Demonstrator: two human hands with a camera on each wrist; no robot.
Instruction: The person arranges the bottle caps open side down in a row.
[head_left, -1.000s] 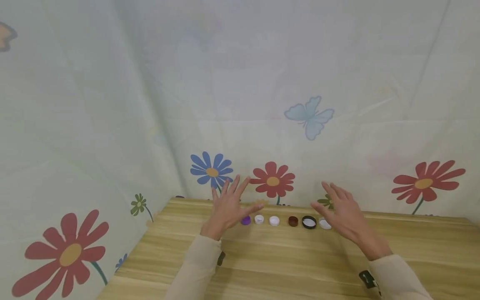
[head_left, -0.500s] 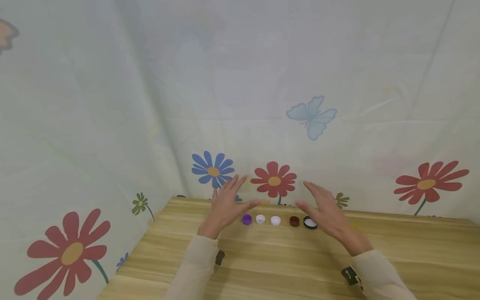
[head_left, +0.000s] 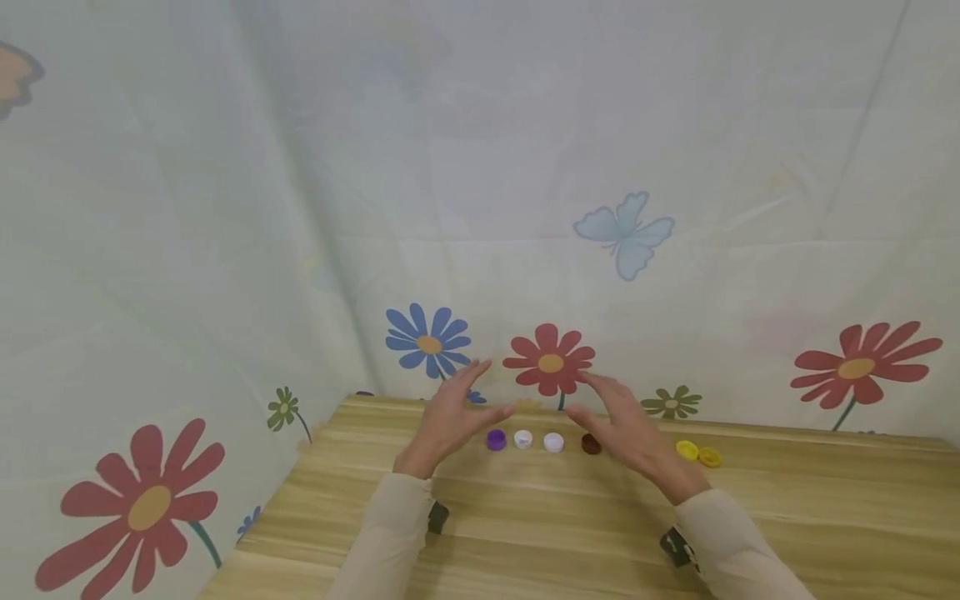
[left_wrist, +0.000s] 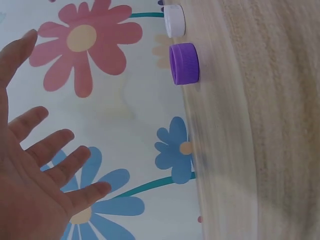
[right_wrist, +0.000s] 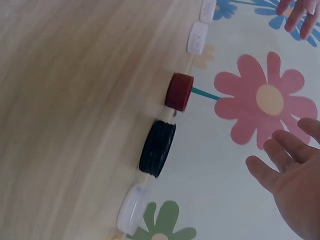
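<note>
Both hands hover over the far part of the table, holding nothing. My left hand, fingers spread in the left wrist view, is nearest a purple bottle cap with a ribbed side. Two white caps stand to the right of it in the same row. My right hand has its fingers extended, thumb apart, close over a dark red-brown cap. In the head view it hides a black ribbed cap and a pale translucent cap, both plain in the right wrist view.
Two yellow caps lie at the right end of the row. The wood-grain table ends at its back edge against a pale cloth backdrop printed with flowers and a butterfly. A second cloth side closes off the left.
My right hand has moved left toward the other hand, uncovering the yellow caps and covering the black and pale ones. My left hand has stayed nearly in place, its fingers less fanned out.
</note>
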